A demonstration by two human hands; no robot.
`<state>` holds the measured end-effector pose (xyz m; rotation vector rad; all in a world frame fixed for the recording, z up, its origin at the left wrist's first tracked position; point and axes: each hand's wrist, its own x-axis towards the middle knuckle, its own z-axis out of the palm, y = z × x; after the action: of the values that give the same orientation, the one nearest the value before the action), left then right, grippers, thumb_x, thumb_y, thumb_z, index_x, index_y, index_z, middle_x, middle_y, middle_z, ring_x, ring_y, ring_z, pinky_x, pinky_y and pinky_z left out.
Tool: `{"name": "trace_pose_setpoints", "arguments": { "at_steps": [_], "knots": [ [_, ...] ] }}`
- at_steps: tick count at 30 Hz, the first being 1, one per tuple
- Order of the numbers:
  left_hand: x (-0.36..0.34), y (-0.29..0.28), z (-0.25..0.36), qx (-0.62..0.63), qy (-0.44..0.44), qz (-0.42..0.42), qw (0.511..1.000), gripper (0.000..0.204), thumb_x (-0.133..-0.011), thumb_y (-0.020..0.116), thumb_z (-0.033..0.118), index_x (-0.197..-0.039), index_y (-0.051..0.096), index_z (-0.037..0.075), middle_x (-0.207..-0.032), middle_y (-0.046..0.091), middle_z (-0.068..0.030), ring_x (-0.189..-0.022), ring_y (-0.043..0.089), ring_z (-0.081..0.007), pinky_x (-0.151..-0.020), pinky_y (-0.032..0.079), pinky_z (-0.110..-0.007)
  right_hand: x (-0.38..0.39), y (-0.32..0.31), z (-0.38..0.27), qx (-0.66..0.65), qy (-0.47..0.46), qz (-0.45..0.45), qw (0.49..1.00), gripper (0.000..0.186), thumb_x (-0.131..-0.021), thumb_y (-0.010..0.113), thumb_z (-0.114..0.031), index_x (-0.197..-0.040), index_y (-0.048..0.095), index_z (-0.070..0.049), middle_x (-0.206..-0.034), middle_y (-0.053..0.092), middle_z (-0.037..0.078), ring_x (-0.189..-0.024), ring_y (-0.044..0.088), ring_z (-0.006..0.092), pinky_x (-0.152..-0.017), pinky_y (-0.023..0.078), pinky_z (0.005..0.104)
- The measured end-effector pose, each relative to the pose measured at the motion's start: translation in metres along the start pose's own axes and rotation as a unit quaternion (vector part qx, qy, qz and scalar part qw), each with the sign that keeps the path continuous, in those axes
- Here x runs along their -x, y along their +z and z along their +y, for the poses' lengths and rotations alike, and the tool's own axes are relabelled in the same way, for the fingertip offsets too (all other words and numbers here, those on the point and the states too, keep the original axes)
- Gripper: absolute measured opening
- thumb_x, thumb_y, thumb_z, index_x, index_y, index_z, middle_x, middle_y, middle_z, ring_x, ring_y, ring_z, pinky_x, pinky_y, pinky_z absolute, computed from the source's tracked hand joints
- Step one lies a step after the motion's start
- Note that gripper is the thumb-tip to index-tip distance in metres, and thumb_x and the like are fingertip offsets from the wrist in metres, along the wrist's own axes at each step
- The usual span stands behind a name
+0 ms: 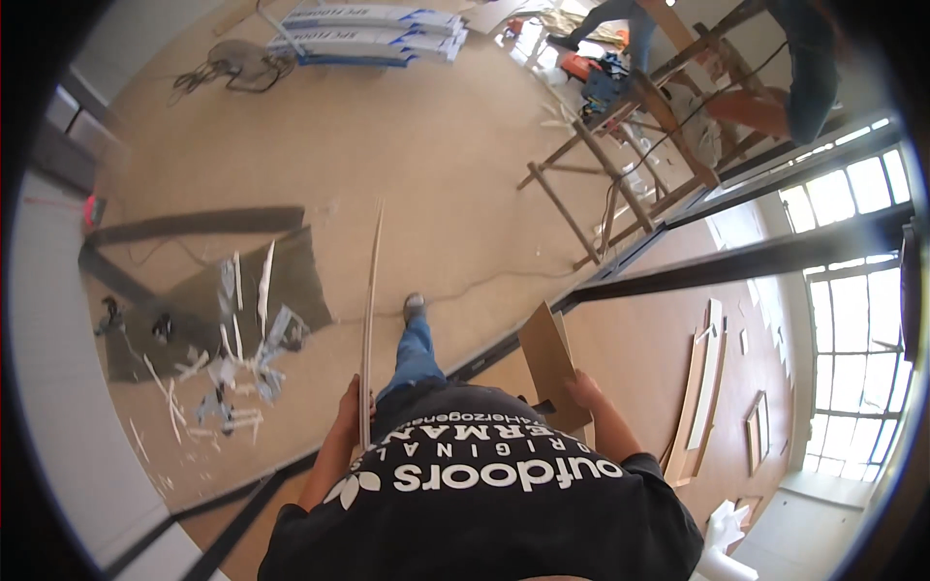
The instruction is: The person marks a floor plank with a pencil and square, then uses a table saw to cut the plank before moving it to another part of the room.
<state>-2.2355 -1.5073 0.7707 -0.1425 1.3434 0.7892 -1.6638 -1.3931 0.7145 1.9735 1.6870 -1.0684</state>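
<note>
In my left hand (351,405) are long, thin pale strips (372,300), seen nearly edge-on and reaching forward from my side. The fingers wrap around their near part; whether they are strips or a narrow board I cannot tell for sure. My right hand (584,391) grips the edge of a flat brown board (548,351), which hangs tilted at my right side. A small dark piece (544,407) shows against its lower part, its kind unclear. One leg in blue jeans (418,351) is stepped forward between the two loads.
Dark sheeting (281,281) with white scraps lies at left. Flooring boxes (373,37) are stacked far off, beside a tangled cable (237,70). A wooden trestle (605,174) stands at far right, a person's leg (812,73) near it. A dark frame (717,266) and long boards (699,387) are at right.
</note>
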Motion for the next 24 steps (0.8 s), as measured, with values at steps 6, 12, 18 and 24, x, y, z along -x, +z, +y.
{"name": "trace_pose_setpoints", "arguments": {
  "at_steps": [6,12,18,24],
  "knots": [
    [-0.067,0.117,0.223,-0.102,0.025,-0.019,0.994,0.053,-0.091,0.045,0.066,-0.084,0.054,0.014,-0.057,0.046,-0.0004,-0.045,0.046,-0.0162,-0.041,0.036,-0.031,-0.053,-0.101,-0.077,-0.028,0.052,0.045,0.997,0.044,-0.086,0.061,-0.028,-0.122,0.055,-0.003,-0.111,0.063,0.026,-0.108,0.059,0.0434,-0.091,0.047,0.0495],
    [-0.166,0.195,0.397,-0.232,0.09,-0.047,0.967,0.061,-0.101,0.036,0.054,-0.121,0.06,0.002,-0.101,0.066,-0.0056,-0.087,0.061,-0.0137,-0.077,0.05,-0.031,-0.151,-0.211,-0.179,-0.033,0.092,0.006,0.995,0.039,-0.089,0.059,-0.026,-0.122,0.053,-0.005,-0.112,0.064,0.024,-0.106,0.059,0.0428,-0.092,0.046,0.0519],
    [-0.252,0.297,0.543,-0.265,0.078,-0.052,0.96,0.058,-0.102,0.036,0.047,-0.121,0.06,-0.001,-0.101,0.067,-0.008,-0.086,0.062,-0.0159,-0.077,0.051,-0.031,-0.332,-0.344,-0.245,-0.018,0.041,0.102,0.994,0.03,-0.091,0.057,-0.027,-0.108,0.055,-0.002,-0.094,0.066,0.027,-0.091,0.064,0.0444,-0.078,0.051,0.0534],
    [-0.308,0.391,0.688,-0.214,0.073,-0.045,0.973,0.054,-0.103,0.035,0.045,-0.118,0.061,0.001,-0.102,0.067,-0.0074,-0.089,0.062,-0.0157,-0.079,0.051,-0.032,-0.491,-0.58,-0.36,-0.092,-0.046,0.245,0.964,0.028,-0.091,0.057,-0.024,-0.104,0.054,-0.001,-0.09,0.064,0.03,-0.09,0.059,0.0496,-0.079,0.047,0.0574]
  ]
}}
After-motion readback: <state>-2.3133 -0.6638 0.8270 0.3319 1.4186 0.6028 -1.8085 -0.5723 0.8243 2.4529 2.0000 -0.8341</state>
